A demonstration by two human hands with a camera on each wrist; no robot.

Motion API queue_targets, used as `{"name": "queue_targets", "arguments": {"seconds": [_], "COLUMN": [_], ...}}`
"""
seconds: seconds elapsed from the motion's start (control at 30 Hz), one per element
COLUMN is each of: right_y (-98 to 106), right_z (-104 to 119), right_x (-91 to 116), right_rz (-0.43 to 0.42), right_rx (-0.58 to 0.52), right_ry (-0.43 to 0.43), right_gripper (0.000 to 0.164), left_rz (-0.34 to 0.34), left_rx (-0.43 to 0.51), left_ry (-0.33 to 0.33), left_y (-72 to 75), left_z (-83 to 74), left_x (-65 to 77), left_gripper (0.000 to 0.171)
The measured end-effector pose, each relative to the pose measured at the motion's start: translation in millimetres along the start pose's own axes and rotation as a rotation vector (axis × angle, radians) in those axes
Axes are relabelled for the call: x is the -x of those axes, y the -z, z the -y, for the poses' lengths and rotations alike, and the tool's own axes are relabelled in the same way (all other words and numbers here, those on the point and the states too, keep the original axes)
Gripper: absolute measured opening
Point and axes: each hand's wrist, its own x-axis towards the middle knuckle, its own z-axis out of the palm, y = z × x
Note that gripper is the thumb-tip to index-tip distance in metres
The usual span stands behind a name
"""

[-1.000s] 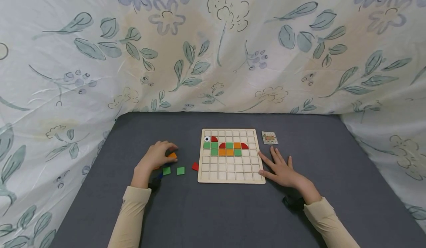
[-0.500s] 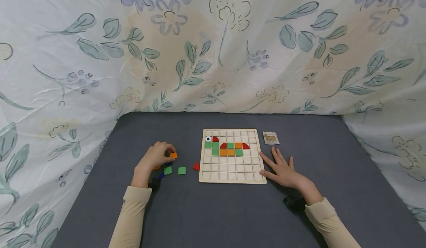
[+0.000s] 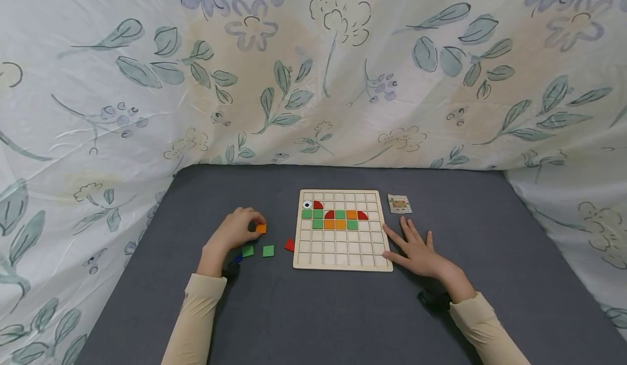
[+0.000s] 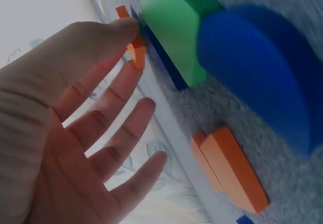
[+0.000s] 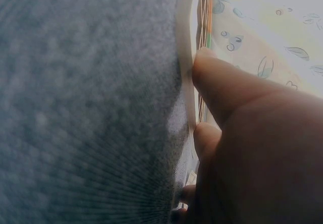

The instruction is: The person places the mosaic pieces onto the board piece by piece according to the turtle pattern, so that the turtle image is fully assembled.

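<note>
My left hand (image 3: 236, 228) pinches an orange square tile (image 3: 261, 228) between thumb and fingertips, left of the wooden grid board (image 3: 343, 252). In the left wrist view the other fingers are spread away from the orange tile (image 4: 137, 57). Green, red and orange tiles and a white round-dot piece (image 3: 307, 205) sit in the board's upper cells. Fingers straight and spread, my right hand (image 3: 416, 253) touches the board's right edge with thumb and index finger. In the right wrist view the thumb (image 5: 217, 77) rests on the board's rim (image 5: 187, 42).
Below the left hand lie green tiles (image 3: 268, 251) and a partly hidden blue piece (image 3: 238, 258). A red piece (image 3: 290, 245) lies at the board's left edge. Beyond the right hand is a small picture card (image 3: 399, 204). Flowered cloth (image 3: 294, 82) hangs behind the grey table (image 3: 313, 316).
My left hand has taken hold of the orange tile and moved it slightly right. The right hand stays at the board's edge. The whole head view has shifted slightly.
</note>
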Motion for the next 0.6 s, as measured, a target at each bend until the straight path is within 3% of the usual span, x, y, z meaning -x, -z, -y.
{"name": "queue_targets", "arguments": {"seconds": [0.6], "right_y": [1.3], "right_z": [1.0], "right_x": [-1.3], "right_rz": [0.007], "right_rx": [-0.011], "right_ry": [-0.013], "right_gripper": [0.073], "left_rz": [-0.026], "left_rx": [0.02], "left_ry": [-0.146], "left_y": [-10.8], "left_z": [-31.2], "left_x": [-16.2], "left_gripper": [0.024]}}
